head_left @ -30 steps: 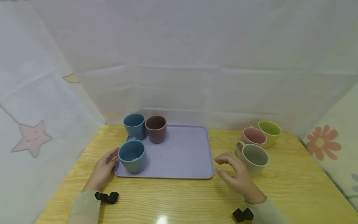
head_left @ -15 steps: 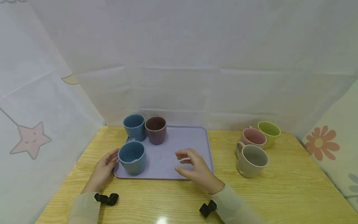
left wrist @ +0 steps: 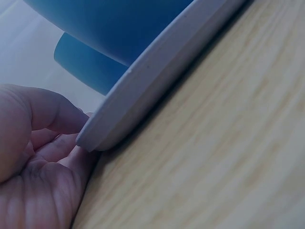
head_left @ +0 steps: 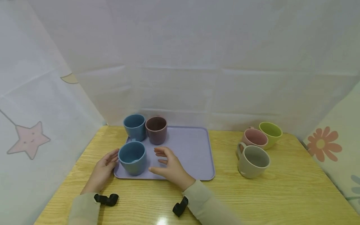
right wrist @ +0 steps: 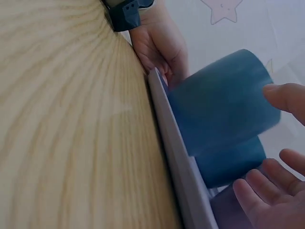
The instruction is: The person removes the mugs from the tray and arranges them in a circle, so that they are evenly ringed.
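Note:
On a lilac tray (head_left: 188, 156), a blue mug (head_left: 132, 159) stands at the front left corner. A second blue mug (head_left: 135, 126) and a dark mauve mug (head_left: 156, 130) stand side by side at its back left. My left hand (head_left: 102, 173) rests on the table along the tray's left edge, its relaxed fingers right at the rim beside the front blue mug. Over the tray, my right hand (head_left: 172, 168) has its thumb and fingers spread, with nothing between them. The right wrist view shows its thumb (right wrist: 288, 99) overlapping the front blue mug.
To the right of the tray, a grey mug (head_left: 253, 162), a pink mug (head_left: 255, 138) and a lime green mug (head_left: 270, 132) stand grouped on the wooden table (head_left: 298, 187). White cloth (head_left: 174, 78) hangs behind the table.
My right hand has moved left, from beside the grey mug across the tray to near the front blue mug. The left hand, the tray and the mugs stay in place.

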